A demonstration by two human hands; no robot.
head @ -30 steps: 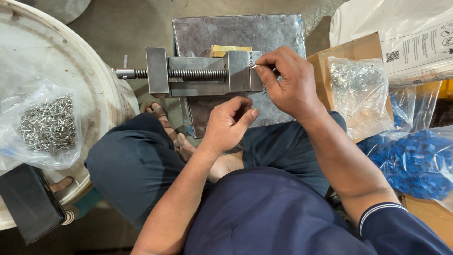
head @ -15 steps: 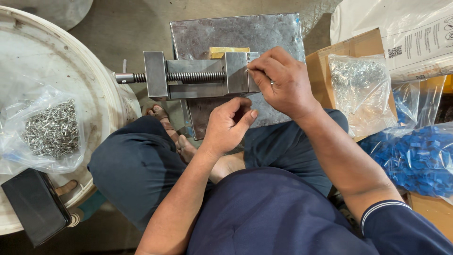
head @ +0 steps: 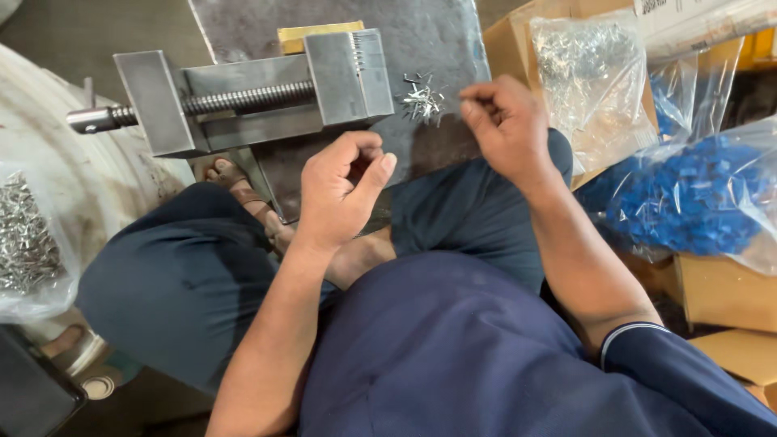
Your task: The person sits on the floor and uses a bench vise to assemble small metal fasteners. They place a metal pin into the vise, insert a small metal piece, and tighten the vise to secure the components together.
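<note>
Beside the vise (head: 267, 89), pins (head: 422, 100) lie on the plate (head: 437, 48); right hand (head: 510, 129) pinched near them, left hand (head: 340, 190) loosely curled, empty.

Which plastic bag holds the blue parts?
The bag at the far right, beside the right hand. The others, upper right and far left, hold silvery metal pieces.

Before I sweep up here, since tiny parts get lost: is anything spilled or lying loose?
Yes. A small heap of loose metal pins lies scattered on the bare steel plate beside the vise, outside the bags. The right hand hovers just next to it; the left hand is curled, apart.
</note>
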